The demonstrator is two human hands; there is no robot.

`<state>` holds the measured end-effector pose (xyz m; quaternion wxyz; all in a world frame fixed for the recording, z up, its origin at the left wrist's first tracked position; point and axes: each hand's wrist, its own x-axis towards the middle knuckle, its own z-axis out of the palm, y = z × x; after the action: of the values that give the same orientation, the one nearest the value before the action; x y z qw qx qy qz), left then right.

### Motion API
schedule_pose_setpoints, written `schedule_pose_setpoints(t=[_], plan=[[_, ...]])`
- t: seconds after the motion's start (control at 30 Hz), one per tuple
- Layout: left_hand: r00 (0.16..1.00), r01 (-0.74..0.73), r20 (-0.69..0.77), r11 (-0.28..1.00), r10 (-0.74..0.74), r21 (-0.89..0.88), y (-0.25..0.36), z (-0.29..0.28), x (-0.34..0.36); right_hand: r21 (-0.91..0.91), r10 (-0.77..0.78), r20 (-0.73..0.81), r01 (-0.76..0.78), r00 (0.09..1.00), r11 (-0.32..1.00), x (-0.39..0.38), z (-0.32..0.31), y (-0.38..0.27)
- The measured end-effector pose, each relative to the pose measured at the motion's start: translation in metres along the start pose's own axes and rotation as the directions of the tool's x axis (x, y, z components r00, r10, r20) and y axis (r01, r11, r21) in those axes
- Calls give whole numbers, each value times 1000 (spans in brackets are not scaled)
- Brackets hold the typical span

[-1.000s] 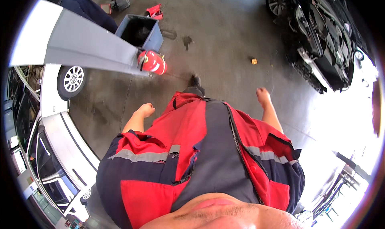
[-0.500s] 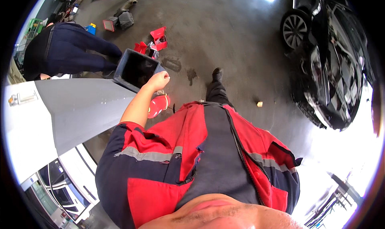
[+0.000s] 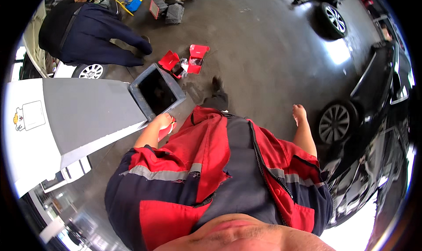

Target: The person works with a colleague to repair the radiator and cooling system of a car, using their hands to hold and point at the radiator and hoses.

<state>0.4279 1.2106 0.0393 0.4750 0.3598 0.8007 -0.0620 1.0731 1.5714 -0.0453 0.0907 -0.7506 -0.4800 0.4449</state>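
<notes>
My left hand hangs beside a grey pillar, in front of a red fire extinguisher that it partly hides; its fingers are curled, with no held object visible. Just beyond it stands an open grey-blue bin with a dark inside. My right hand hangs at my right side near a black car wheel, its fingers loosely curled and empty.
A co-worker bends over a vehicle at upper left. On the floor lie open red boxes, a housing with a hose and a blue device. A black car lines the right; another wheel is beyond.
My left hand rose toward the bin, then dropped back lower. The view has swung: the pillar, bin and co-worker show differently, and the black car has come closer on my right.
</notes>
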Motion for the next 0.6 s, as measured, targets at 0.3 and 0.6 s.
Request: schedule_pose_setpoints(t=[0.3, 0.6], plan=[[977, -210, 76, 949, 197, 237, 87, -134, 192, -270, -199, 404, 324, 893, 907, 147, 53, -137], [920, -327, -237, 945, 311, -27, 310, -406, 319, -534, -84, 292, 235, 953, 812, 270, 22, -212]])
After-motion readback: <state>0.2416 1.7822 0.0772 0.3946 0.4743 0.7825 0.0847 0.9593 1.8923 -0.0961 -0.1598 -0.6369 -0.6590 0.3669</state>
